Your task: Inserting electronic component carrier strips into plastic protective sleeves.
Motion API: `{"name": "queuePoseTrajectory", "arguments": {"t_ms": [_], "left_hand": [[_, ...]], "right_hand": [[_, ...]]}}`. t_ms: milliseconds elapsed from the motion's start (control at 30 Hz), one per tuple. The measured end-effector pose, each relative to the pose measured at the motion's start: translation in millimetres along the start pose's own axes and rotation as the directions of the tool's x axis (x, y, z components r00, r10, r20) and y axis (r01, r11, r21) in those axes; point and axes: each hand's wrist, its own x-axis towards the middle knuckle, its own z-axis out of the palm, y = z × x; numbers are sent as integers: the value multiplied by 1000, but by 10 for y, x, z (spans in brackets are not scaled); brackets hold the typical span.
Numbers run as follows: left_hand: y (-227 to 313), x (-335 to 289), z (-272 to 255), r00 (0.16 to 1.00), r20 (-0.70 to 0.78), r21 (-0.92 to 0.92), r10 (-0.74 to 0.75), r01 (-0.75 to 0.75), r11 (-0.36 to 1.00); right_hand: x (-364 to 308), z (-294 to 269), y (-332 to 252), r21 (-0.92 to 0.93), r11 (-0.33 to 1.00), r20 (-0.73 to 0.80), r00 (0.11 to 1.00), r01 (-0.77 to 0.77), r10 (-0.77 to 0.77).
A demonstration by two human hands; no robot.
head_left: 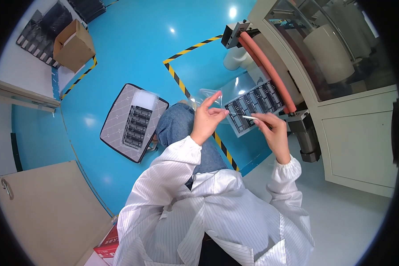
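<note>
Both my hands are up at the near edge of the clear plastic sheet with black rectangular print (257,104), by the salmon-coloured cylindrical roller (270,68).
Right hand (274,133): forearm angled forward, thumb and fingertips pinching a slim white stick-shaped tool (250,117), which points toward my left. Left hand (206,120): raised, one finger extended forward, thumb near another fingertip; can't tell if they pinch anything. Sheet lies slanted just beyond my fingers, far end beside the roller.
</note>
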Motion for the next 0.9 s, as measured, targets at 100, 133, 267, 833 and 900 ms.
{"name": "queuePoseTrajectory", "arguments": {"t_ms": [100,133,267,833,900], "left_hand": [[54,-43,-47,999,5,40,49,-49,998],[76,-64,-47,998,6,60,56,-57,997],[149,-137,-73,997,3,124,77,-77,989],[170,-334,-325,999,-49,154,20,-12,988],[183,-360,-346,999,-51,159,17,-8,987]], "right_hand": [[237,147,-168,-377,848,72,925,372,-373],[299,187,-187,-377,846,75,923,377,-378],[446,328,-246,-487,671,205,820,559,-535],[431,731,-286,-605,419,422,719,677,-551],[442,690,-274,-596,417,423,710,686,-563]]}}
